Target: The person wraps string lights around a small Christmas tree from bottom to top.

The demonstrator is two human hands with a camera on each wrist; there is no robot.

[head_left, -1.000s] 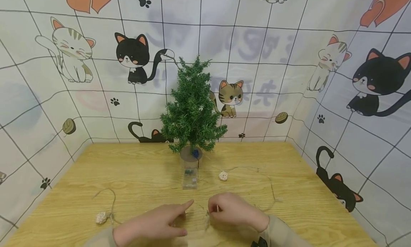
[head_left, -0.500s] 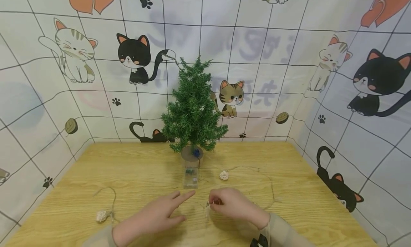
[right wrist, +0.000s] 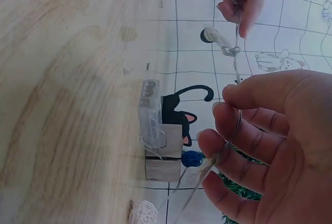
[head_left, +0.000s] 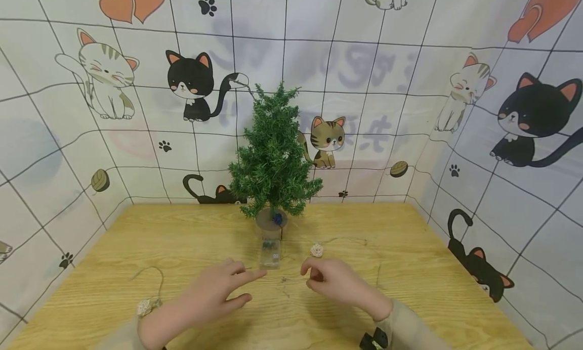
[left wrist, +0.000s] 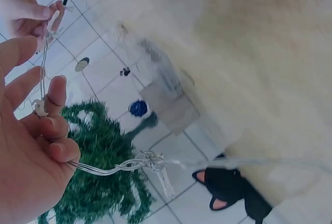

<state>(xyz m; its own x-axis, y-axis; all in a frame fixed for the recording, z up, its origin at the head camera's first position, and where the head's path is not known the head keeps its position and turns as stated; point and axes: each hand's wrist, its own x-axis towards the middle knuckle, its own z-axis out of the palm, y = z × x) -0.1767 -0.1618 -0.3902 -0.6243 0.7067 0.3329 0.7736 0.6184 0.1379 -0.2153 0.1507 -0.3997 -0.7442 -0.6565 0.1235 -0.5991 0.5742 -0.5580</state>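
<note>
A string light of thin wire has pale wicker balls; one ball [head_left: 317, 249] lies right of centre and another [head_left: 144, 307] lies near my left wrist. My left hand [head_left: 209, 292] has thumb and index finger spread, while its other fingers curl round the wire in the left wrist view. A wire knot [left wrist: 150, 161] hangs beyond those fingers. My right hand [head_left: 339, 284] holds the wire between thumb and curled fingers. Between the hands runs a short knotted span [head_left: 285, 287], with a tangle [right wrist: 231, 51] in the right wrist view.
An artificial green tree [head_left: 273, 158] stands at the back in a round pot [head_left: 267, 230]. A clear box [head_left: 269, 259] leans before it, beside a dark blue ball [right wrist: 192, 158]. Cat-print cloth walls [head_left: 364, 188] edge the wooden table [head_left: 182, 228] at back and sides.
The hands have moved apart, left hand leftward and right hand slightly right and up. The wire at the right has lifted off the table. Tree and box stay put.
</note>
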